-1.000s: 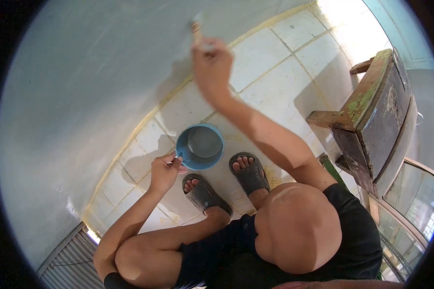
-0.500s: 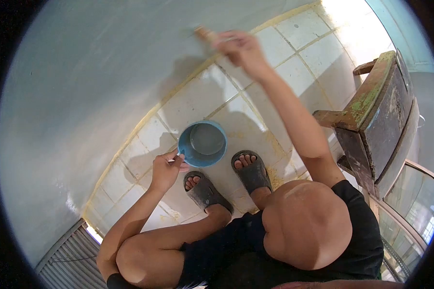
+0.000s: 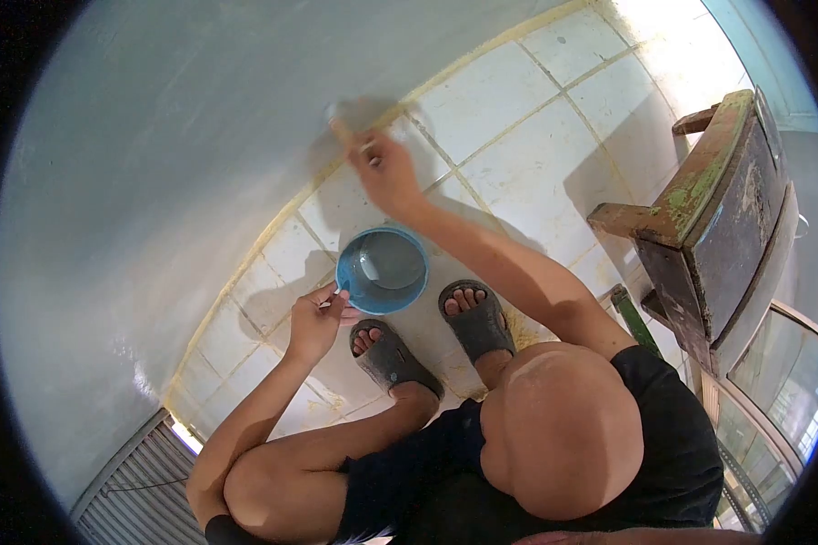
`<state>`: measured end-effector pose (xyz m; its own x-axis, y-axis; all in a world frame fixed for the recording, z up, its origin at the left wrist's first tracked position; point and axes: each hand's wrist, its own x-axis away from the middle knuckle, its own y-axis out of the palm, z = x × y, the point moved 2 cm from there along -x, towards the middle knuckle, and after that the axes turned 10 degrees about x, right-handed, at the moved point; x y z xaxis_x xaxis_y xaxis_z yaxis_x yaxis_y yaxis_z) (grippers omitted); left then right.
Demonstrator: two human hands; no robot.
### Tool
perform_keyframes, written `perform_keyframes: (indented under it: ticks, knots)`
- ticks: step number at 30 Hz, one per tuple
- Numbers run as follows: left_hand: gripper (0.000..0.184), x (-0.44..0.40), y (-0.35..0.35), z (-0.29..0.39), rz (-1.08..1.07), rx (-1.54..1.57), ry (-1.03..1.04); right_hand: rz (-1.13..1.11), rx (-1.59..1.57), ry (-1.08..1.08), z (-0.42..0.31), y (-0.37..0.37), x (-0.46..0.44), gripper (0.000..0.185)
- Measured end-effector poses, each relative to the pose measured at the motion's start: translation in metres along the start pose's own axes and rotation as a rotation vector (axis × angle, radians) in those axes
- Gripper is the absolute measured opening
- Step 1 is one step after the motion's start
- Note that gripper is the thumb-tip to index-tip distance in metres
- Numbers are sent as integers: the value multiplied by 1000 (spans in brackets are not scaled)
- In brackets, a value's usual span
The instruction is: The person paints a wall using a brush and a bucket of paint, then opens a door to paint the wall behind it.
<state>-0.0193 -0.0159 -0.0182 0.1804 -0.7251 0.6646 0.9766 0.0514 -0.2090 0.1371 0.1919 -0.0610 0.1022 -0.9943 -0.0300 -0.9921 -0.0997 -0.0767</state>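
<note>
My left hand (image 3: 316, 318) is closed on the left edge of a small blue bucket (image 3: 344, 304), which holds a cloudy greyish liquid. The bucket is just above the floor or resting on it; I cannot tell which. In my right hand (image 3: 382, 168) is a paintbrush (image 3: 341, 130), smeared by motion, its handle between closed fingers. The brush tip is at the low part of the pale blue-grey wall (image 3: 200, 163), close to the yellowish strip along the floor; whether it touches is unclear.
White floor tiles (image 3: 500, 100) with yellowish stains lie under my sandals (image 3: 395, 359). At the right stands a worn wooden piece of furniture (image 3: 700, 209) with peeling green paint, beside a glass-paned frame (image 3: 782, 372). A grey slatted panel (image 3: 141, 490) is at lower left.
My right hand has come down and left along the wall's base with the paintbrush, nearer the bucket. My left hand and the bucket have hardly moved.
</note>
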Motion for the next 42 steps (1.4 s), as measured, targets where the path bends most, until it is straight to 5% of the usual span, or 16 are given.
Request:
perform_keyframes:
  ticks: [2, 5, 8, 15, 20, 22, 25, 27, 34, 38, 40, 42]
  knots:
    - [33, 1, -1, -1, -22, 21, 9, -138, -2, -26, 2, 14, 8, 25]
    - [33, 6, 2, 3, -52, 33, 20, -680, 130, -89, 5, 35, 8, 27]
    - [33, 5, 2, 2, -53, 35, 22, -763, 118, -302, 6, 40, -16, 28]
    - [34, 9, 3, 12, -38, 21, -8, -599, 67, 19, -3, -56, -71, 33]
    - [34, 6, 2, 8, -47, -4, -5, -321, 26, 96, 38, -138, -95, 31]
    - [34, 7, 2, 10, -51, -7, 3, 15, -31, 227, 56, -163, -92, 29]
    - [33, 6, 4, 11, -60, -4, -3, 87, 99, 180, 70, -140, -66, 22]
    - [33, 6, 2, 10, -57, 3, -15, -140, 281, 19, 71, -102, -48, 20]
    - [30, 3, 3, 11, -47, -34, 14, -732, 294, -26, 25, -5, -20, 35]
    - [28, 3, 2, 10, -60, 12, 7, -707, 264, -180, 53, 14, -36, 38]
    - [29, 1, 0, 5, -64, -11, 15, -470, 195, -278, 54, -6, -56, 30]
    - [30, 1, -4, 3, -68, -35, 22, -524, 172, -129, 52, -42, -72, 30]
